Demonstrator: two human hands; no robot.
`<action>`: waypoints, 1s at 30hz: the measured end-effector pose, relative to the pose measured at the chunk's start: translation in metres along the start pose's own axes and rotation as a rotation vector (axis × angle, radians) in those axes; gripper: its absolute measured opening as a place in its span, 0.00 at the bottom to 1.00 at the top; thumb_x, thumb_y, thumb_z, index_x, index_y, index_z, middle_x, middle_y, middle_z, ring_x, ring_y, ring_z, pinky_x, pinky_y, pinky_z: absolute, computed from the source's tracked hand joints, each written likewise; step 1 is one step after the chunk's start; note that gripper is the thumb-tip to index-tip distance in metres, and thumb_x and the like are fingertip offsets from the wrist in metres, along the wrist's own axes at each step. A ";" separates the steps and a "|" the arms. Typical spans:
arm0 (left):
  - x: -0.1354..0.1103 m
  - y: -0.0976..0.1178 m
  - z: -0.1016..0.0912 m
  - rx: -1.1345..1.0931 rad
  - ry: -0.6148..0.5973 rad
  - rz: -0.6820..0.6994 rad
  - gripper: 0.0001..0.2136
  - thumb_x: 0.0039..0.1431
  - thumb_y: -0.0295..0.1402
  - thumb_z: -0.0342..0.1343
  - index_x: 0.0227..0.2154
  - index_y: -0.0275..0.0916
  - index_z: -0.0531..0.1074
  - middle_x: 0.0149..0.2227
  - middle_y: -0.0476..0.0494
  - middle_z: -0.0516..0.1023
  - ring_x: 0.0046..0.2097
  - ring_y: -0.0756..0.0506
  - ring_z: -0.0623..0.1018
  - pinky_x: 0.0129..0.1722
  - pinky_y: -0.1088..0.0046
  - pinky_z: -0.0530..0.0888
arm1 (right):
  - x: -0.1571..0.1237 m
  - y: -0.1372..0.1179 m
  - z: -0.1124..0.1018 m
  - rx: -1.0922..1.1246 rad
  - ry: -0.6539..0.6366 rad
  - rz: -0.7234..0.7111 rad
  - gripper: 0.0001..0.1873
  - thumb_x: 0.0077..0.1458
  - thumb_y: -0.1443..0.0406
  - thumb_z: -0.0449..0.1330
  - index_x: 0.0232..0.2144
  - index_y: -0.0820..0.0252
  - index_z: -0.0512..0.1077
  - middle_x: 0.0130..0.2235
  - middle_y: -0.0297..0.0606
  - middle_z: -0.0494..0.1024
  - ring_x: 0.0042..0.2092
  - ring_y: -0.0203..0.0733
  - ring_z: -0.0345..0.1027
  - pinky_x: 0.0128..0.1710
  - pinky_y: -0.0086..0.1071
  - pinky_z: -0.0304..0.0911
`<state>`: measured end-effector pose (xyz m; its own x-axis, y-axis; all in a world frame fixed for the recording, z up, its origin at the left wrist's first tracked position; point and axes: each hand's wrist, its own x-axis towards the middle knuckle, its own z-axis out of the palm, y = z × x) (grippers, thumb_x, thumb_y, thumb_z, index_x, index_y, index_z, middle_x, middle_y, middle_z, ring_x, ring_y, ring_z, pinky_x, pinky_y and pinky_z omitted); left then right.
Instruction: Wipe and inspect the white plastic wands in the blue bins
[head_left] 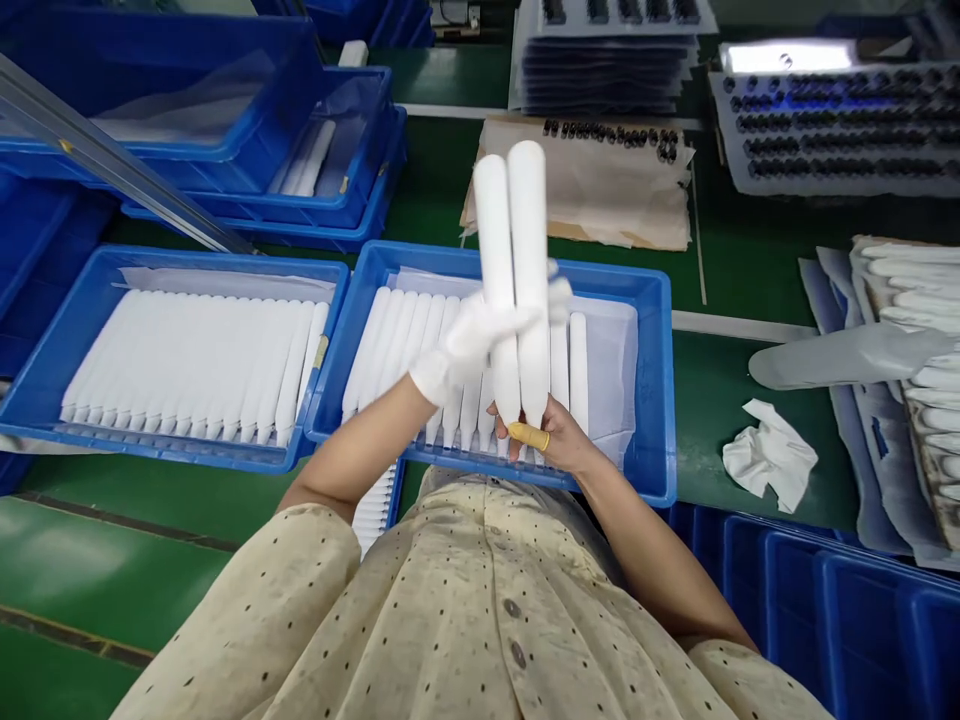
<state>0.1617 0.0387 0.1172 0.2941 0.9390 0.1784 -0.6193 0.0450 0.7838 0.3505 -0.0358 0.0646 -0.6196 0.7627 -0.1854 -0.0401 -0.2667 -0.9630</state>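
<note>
- Our blue tray (658, 390) sits directly beneath both hands.
- We hold two white tubes (516, 240) side by side above it, long axes upright.
- Our gloved left hand (469, 345) is wrapped around their middles.
- Our right hand (561, 440) pinches their lower tips.

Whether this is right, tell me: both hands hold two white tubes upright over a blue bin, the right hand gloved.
Wrong hand. The head view shows the white glove on the left hand; the right hand is bare except a yellow fingertip cover. Both do hold two white tubes upright over a blue bin.
</note>
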 end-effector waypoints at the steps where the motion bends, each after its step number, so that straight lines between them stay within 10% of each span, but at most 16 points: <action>1: -0.008 -0.005 0.006 -0.017 -0.059 -0.079 0.31 0.53 0.46 0.71 0.58 0.39 0.76 0.58 0.35 0.82 0.60 0.26 0.79 0.52 0.50 0.83 | 0.001 0.000 -0.002 -0.022 0.044 -0.001 0.22 0.57 0.55 0.72 0.49 0.58 0.75 0.45 0.44 0.80 0.40 0.41 0.75 0.26 0.32 0.78; 8: -0.022 -0.006 0.014 0.000 -0.012 -0.106 0.26 0.54 0.43 0.71 0.52 0.33 0.81 0.51 0.32 0.85 0.54 0.31 0.84 0.52 0.56 0.82 | 0.010 -0.025 -0.015 -0.236 0.198 -0.093 0.31 0.52 0.53 0.75 0.53 0.54 0.71 0.51 0.42 0.80 0.52 0.48 0.77 0.58 0.49 0.74; 14: -0.014 -0.011 0.006 0.137 -0.051 -0.168 0.25 0.61 0.49 0.65 0.51 0.32 0.81 0.19 0.46 0.76 0.18 0.46 0.74 0.20 0.69 0.71 | 0.041 -0.058 -0.003 -0.162 0.534 -0.303 0.38 0.50 0.53 0.76 0.56 0.47 0.63 0.47 0.38 0.81 0.46 0.44 0.78 0.49 0.43 0.77; 19: -0.004 -0.017 -0.005 -0.019 0.247 0.106 0.25 0.63 0.46 0.66 0.60 0.45 0.75 0.39 0.45 0.84 0.25 0.52 0.75 0.26 0.76 0.73 | 0.053 -0.059 -0.005 0.133 0.496 -0.300 0.37 0.49 0.61 0.75 0.59 0.46 0.67 0.41 0.30 0.80 0.39 0.35 0.75 0.44 0.32 0.75; 30: -0.003 -0.037 -0.009 -0.378 0.196 -0.162 0.21 0.67 0.30 0.62 0.61 0.45 0.73 0.38 0.48 0.82 0.33 0.51 0.80 0.35 0.76 0.80 | 0.052 -0.052 -0.009 0.676 0.352 -0.025 0.17 0.60 0.67 0.65 0.51 0.49 0.74 0.31 0.26 0.74 0.30 0.27 0.69 0.34 0.21 0.72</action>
<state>0.1772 0.0372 0.0818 0.2882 0.9548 -0.0732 -0.8096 0.2838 0.5138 0.3271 0.0233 0.1029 -0.3304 0.8859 -0.3257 -0.5925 -0.4633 -0.6590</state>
